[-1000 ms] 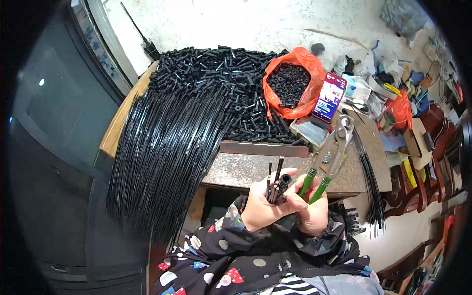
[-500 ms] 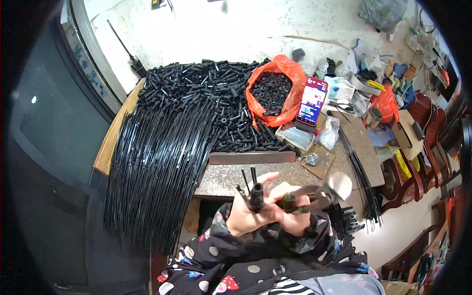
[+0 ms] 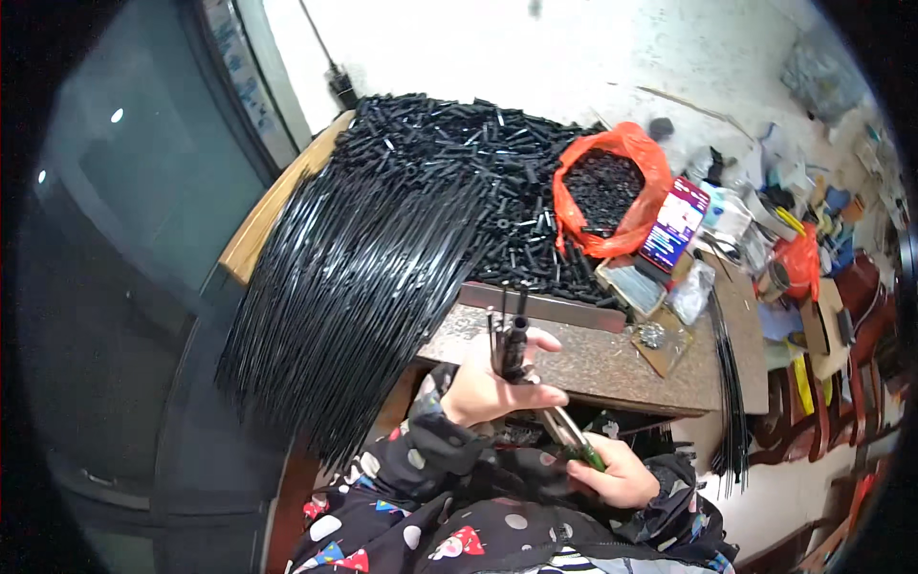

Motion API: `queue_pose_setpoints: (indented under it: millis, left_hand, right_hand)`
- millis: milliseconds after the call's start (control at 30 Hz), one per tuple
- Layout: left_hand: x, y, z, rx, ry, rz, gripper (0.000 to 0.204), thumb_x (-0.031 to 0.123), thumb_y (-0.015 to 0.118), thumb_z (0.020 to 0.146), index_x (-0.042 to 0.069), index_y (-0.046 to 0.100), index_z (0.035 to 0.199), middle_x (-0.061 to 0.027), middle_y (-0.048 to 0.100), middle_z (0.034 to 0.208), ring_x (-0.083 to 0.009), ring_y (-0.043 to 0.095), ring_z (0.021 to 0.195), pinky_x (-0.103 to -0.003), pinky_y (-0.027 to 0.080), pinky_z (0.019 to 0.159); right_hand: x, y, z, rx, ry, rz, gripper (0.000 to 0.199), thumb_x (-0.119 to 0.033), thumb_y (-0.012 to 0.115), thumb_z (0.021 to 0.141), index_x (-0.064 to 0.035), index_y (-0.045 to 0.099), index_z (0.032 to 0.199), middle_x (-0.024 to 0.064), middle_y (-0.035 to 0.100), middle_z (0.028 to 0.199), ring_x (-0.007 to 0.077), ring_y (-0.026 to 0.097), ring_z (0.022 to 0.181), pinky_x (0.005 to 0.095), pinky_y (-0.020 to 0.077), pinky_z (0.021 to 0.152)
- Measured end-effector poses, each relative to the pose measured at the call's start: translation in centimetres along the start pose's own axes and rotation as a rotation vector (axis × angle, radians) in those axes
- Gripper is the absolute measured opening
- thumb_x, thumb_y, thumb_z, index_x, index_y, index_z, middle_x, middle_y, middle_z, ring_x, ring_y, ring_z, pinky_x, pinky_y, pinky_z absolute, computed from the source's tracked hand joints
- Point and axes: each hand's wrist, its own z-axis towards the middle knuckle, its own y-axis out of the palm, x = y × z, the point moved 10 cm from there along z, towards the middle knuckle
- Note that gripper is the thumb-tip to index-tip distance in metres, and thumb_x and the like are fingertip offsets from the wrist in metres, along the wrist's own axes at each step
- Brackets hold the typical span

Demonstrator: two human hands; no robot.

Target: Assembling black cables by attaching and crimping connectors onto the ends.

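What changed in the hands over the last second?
The right hand dropped toward the lap with the green-handled pliers, which a second ago were raised over the bench. The left hand keeps gripping the black tubes upright. The rod bundle and orange bag lie as before.

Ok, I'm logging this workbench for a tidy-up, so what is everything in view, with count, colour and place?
long thin rods: one big bundle, too many to count, black, draped over the bench's left side
short tubes: one heap, black, back of the bench
plastic bag: one, orange-red, full of small black pieces, right of the heap
phone: one, lit screen, leaning beside the bag
bench top: one, brown speckled, in front of the person
clutter: mixed colours, far right, too jumbled to count
pliers: one, green handles, in the right hand
left hand: holds a few black pieces upright
right hand: grips the pliers
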Motion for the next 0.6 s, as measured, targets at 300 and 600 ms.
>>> queue_pose_setpoints:
  millis: [300,600]
  left_hand:
    - [0.7,0.6,-1.4,0.092,0.022,-0.013,0.029,0.005,0.065,0.053,0.000,0.049,0.077,0.0041,0.043,0.052,-0.0015,0.037,0.045,-0.015,0.028,0.039]
    - [-0.4,0.8,0.7,0.141,0.048,-0.014,0.023,0.008,0.063,0.055,0.003,0.045,0.068,0.0023,0.043,0.051,-0.0030,0.037,0.045,-0.018,0.031,0.042]
  right_hand:
    - [1.7,2.2,-1.9,-0.372,0.285,0.486,0.048,-0.014,0.038,0.078,-0.0057,0.014,0.118,0.0069,0.047,0.078,0.0103,0.047,0.066,0.0216,0.0376,0.060]
    - [-2.0,-5.0,-1.5,0.323,0.068,-0.861,0.053,0.000,0.045,0.055,-0.0088,0.035,0.106,0.0182,0.048,0.082,0.0329,0.049,0.070,0.0356,0.0412,0.058]
